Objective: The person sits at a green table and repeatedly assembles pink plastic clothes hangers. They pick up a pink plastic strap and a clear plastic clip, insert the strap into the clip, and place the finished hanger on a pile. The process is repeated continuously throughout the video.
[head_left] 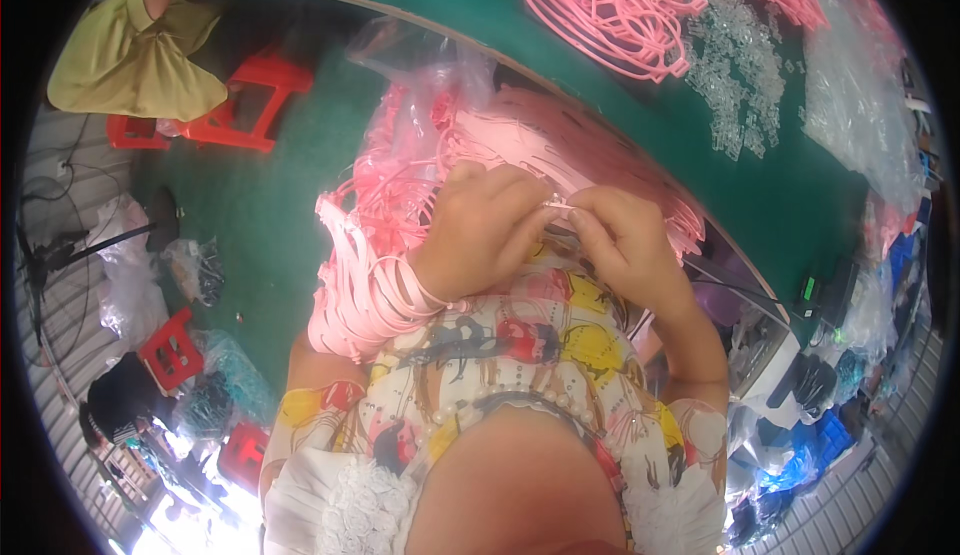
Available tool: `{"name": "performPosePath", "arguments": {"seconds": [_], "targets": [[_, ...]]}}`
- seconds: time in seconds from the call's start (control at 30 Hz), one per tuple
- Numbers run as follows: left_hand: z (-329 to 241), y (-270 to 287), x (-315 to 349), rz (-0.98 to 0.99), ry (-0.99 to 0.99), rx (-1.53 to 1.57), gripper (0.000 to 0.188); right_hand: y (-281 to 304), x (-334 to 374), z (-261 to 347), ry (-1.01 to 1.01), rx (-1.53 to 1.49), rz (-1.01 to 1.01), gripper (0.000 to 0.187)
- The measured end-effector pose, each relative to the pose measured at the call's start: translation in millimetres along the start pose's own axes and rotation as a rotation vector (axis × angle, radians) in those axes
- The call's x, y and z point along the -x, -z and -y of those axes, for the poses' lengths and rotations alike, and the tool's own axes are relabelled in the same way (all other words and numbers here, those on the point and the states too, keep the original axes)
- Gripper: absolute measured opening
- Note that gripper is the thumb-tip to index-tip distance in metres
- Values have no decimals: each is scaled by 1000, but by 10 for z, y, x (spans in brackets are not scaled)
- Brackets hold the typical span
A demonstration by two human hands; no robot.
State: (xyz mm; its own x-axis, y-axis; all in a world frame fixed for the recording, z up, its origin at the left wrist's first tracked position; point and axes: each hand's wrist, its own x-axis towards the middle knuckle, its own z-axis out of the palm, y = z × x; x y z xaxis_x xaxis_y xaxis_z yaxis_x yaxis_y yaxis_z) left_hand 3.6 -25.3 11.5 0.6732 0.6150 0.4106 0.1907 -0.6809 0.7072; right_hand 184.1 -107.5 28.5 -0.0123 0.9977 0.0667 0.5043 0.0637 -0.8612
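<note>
My left hand and my right hand meet in front of my body, both closed in a pinch. Between their fingertips is the end of a thin pink strap, with what looks like a small clear piece on it. Many pink strap loops hang around my left wrist and forearm. Just beyond the hands lies a thick bundle of long pink straps, beside crumpled clear plastic bags. My fingers partly hide the held end, so its exact shape is unclear.
The green tabletop curves across the far side. On it lie a tangle of pink straps, a heap of small clear plastic pieces and a clear bag. A person in olive clothing is near red stools at far left.
</note>
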Motion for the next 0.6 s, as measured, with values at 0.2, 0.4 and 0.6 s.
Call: {"name": "performPosePath", "arguments": {"seconds": [0.2,0.4,0.6], "targets": [[11,12,46,23,-3,-18,12,34,-114,-114,-481,-515,291,19],[9,-4,98,160,-140,-41,13,56,-202,-174,-577,-705,434,19],[48,66,45,315,338,638,12,105,-183,-153,-428,-688,388,15]]}}
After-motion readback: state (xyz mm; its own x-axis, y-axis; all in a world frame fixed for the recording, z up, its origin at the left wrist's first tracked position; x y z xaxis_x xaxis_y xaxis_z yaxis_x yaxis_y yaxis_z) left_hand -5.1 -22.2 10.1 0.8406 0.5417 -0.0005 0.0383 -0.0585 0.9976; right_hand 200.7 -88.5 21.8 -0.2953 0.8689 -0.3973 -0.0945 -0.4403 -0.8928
